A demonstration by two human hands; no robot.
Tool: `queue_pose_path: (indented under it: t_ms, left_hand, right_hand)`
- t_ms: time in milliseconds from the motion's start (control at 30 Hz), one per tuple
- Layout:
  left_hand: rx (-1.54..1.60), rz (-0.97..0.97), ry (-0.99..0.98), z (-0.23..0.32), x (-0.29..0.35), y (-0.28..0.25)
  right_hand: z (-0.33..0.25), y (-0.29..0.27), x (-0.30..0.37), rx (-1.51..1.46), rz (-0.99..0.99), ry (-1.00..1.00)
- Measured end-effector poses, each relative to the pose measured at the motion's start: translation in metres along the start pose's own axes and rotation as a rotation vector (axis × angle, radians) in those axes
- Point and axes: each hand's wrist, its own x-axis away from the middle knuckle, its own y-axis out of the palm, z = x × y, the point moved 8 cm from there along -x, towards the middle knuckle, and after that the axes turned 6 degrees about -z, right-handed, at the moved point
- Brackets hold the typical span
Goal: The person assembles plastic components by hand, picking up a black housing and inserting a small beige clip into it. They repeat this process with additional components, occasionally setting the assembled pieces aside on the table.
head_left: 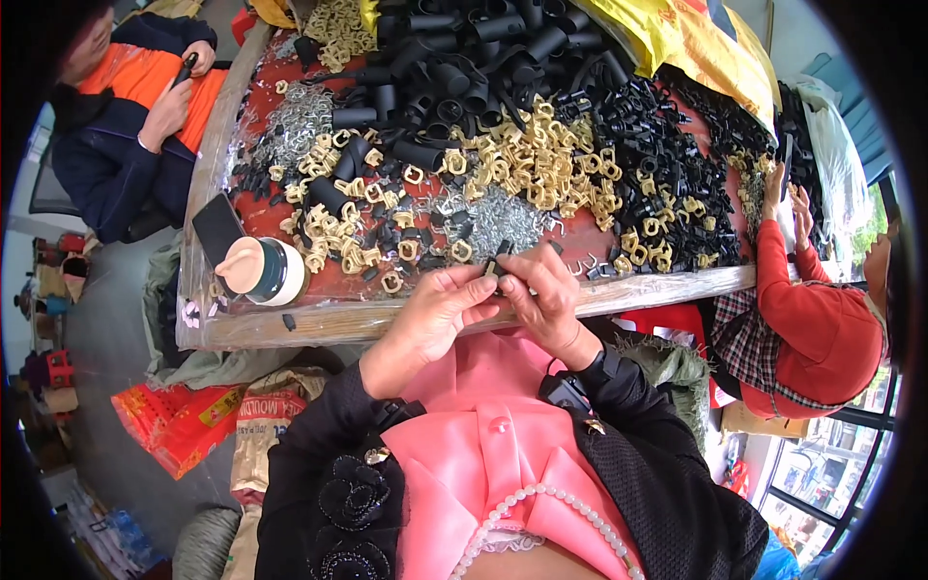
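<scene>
While L hand (437, 307) pinches sm. blk pc (491, 268), R hand (547, 295) sits right alongside.

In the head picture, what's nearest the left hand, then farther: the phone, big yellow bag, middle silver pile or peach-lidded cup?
From the left hand:
1. Middle silver pile: just ahead, slightly right.
2. Peach-lidded cup: left, near the table edge.
3. Phone: left, just past the cup.
4. Big yellow bag: far ahead, right.

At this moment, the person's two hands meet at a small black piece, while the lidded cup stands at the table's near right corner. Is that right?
Not quite: the head view shows the lidded cup at the table's near left corner. The left hand and right hand do meet at a small black piece.
</scene>
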Motion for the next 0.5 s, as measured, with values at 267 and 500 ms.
queue_pose_path:
  t_ms: [267, 500]
  left_hand:
    - [-0.105, 0.064, 0.243, 0.024, 0.016, -0.014]
    - [-0.143, 0.089, 0.382, 0.045, 0.027, -0.036]
  right_hand:
    - [-0.012, 0.033, -0.021, -0.048, -0.094, -0.068]
    - [-0.014, 0.061, -0.039, -0.093, -0.121, -0.092]
